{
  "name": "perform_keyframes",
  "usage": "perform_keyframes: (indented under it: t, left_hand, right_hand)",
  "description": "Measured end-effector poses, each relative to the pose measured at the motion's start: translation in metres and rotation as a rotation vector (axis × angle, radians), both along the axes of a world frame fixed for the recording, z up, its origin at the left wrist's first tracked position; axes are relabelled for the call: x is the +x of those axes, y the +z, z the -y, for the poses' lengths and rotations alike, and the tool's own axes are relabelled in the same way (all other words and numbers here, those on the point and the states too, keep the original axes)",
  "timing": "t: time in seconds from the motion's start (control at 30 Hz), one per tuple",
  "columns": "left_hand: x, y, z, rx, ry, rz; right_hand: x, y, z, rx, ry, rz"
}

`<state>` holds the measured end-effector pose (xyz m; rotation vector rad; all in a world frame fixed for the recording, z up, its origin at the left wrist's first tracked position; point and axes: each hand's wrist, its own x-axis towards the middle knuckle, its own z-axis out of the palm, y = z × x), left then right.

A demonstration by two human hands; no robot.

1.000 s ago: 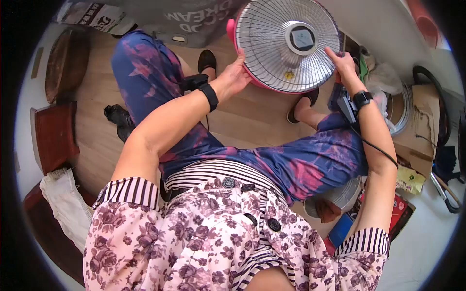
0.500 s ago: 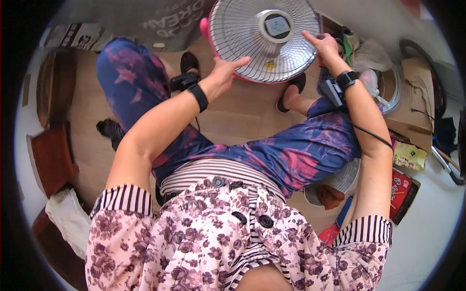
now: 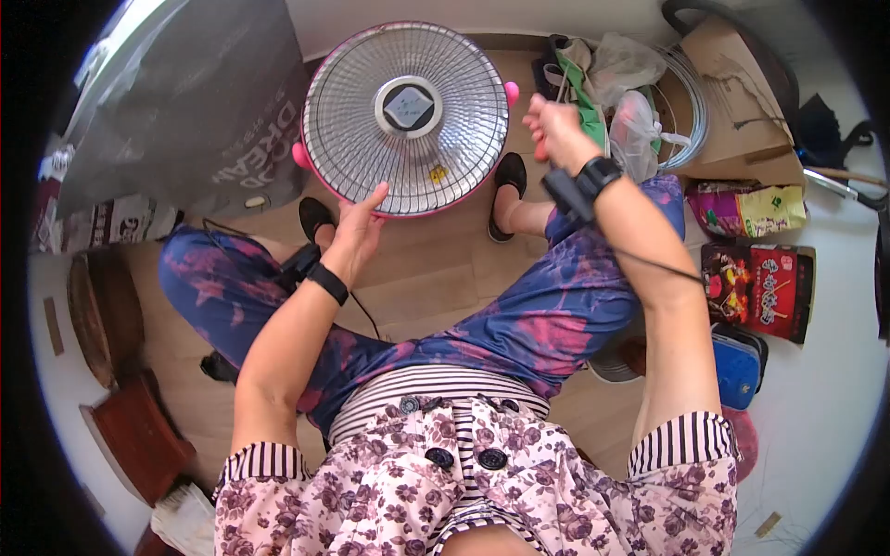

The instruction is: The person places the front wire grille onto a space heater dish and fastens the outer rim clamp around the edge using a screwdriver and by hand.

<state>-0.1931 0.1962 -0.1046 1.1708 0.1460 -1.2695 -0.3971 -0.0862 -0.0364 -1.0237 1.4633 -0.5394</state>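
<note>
A round dish heater (image 3: 406,176) with a wire grille, silver reflector and pink rim faces up at the top middle. At its lower left edge, my left hand (image 3: 357,232) grips the rim, thumb over the grille and fingers hidden underneath. Pink knobs stick out on two sides of the rim. To the right of the heater and apart from it, my right hand (image 3: 559,132) is closed around what looks like a screwdriver (image 3: 540,149). Its reddish handle end shows below the fist, and a thin shaft points up. Both wrists wear dark straps with small devices.
A large grey bag (image 3: 213,120) stands at upper left. Plastic bags (image 3: 635,125), a wire coil (image 3: 691,111) and cardboard (image 3: 737,88) crowd the upper right. Food packets (image 3: 760,289) and a blue case (image 3: 739,366) lie right. Wooden pieces (image 3: 139,431) line the left.
The heater has shifted left and lower in view, with my left hand still on its rim. My right hand has come away from the heater's right edge. The view has also shifted.
</note>
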Motion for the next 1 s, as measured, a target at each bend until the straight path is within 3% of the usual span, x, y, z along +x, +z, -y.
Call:
perform_keyframes:
  t: [0.1, 0.17, 0.3, 0.53, 0.73, 0.93, 1.0]
  left_hand:
    - [0.004, -0.003, -0.002, -0.014, -0.003, -0.049]
    - [0.003, -0.001, 0.000, 0.027, 0.034, -0.087]
    - [0.003, 0.031, 0.003, -0.038, 0.018, -0.202]
    - [0.002, 0.028, 0.004, 0.000, -0.003, -0.162]
    - [0.003, 0.020, 0.000, -0.046, -0.063, -0.097]
    - [-0.003, 0.027, 0.005, -0.121, -0.011, -0.197]
    - [-0.001, 0.020, 0.007, -0.042, 0.003, -0.186]
  right_hand:
    - [-0.007, -0.022, -0.047, 0.109, -0.121, -0.120]
    - [-0.004, -0.023, -0.080, 0.205, -0.223, -0.042]
    - [-0.010, -0.058, -0.092, 0.243, 0.022, 0.022]
    - [-0.002, -0.032, -0.099, 0.323, 0.198, 0.308]
    - [-0.006, -0.037, -0.104, 0.340, 0.248, 0.327]
    - [-0.006, -0.030, -0.106, 0.302, 0.265, 0.318]
    - [-0.004, -0.031, -0.109, 0.291, 0.238, 0.349]
